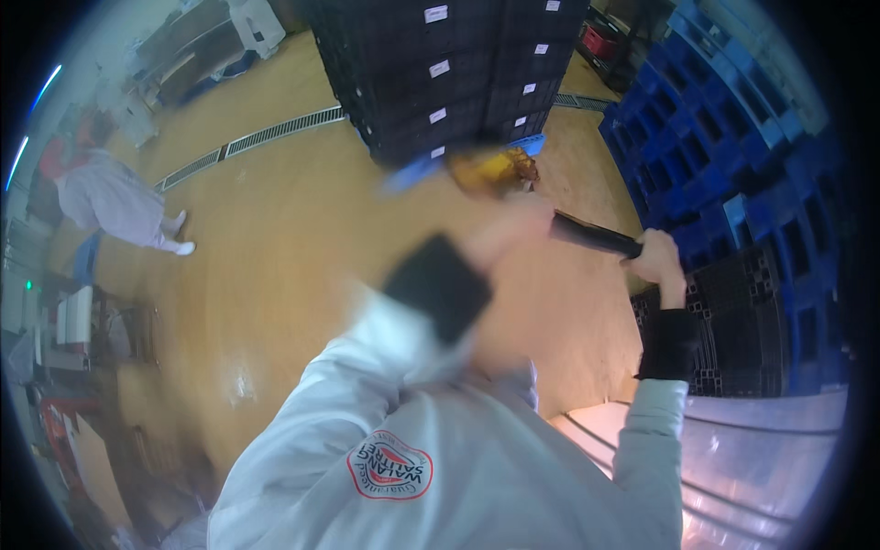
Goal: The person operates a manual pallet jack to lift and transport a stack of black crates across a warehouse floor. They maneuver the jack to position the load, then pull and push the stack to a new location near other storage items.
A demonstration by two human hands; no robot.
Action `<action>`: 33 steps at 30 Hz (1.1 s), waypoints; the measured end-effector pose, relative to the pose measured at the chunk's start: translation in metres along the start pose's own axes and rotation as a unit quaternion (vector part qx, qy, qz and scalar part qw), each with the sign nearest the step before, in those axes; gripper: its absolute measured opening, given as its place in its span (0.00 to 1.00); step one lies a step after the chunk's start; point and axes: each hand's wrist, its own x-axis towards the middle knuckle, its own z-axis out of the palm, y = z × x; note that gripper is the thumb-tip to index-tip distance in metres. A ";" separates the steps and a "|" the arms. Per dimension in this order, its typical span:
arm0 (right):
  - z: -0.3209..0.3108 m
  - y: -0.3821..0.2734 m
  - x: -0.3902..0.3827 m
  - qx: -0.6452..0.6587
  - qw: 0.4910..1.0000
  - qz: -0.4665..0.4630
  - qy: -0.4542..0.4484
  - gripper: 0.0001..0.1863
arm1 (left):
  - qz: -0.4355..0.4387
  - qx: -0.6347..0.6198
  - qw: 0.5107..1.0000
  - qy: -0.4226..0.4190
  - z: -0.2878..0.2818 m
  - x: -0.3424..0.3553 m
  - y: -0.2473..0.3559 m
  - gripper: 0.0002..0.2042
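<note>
A black pallet jack handle [598, 236] lies crosswise in front of me. My right hand [656, 256] is closed around its right end. At the other end, my left hand [524, 220] grips the handle, though motion blurs its fingers. Beyond my hands shows the yellow body of the pallet jack [490, 170], partly hidden by my left hand. It stands against a tall stack of black crates [449, 82] with small white labels. Under the stack, a bit of blue pallet [527, 145] shows; the forks are out of sight.
Blue pallets [678, 137] are piled along the right, with black pallets [738, 321] nearer me. A person in pale workwear [115, 197] stands at the left. A floor drain grate [284, 130] crosses the tan floor [266, 275]. Equipment [78, 316] lines the left side.
</note>
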 end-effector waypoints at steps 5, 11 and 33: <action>0.146 -0.060 -0.170 -0.026 0.999 -0.003 -0.023 0.23 | 0.057 0.053 0.995 -0.062 0.078 -0.201 -0.009 0.10; 0.228 -0.072 -0.219 0.002 0.999 -0.037 -0.022 0.21 | 0.144 -0.009 0.983 0.113 0.129 -0.261 -0.048 0.09; 0.134 -0.022 -0.138 0.141 0.972 -0.178 -0.059 0.12 | 0.022 0.052 0.992 -0.117 0.030 -0.150 -0.009 0.13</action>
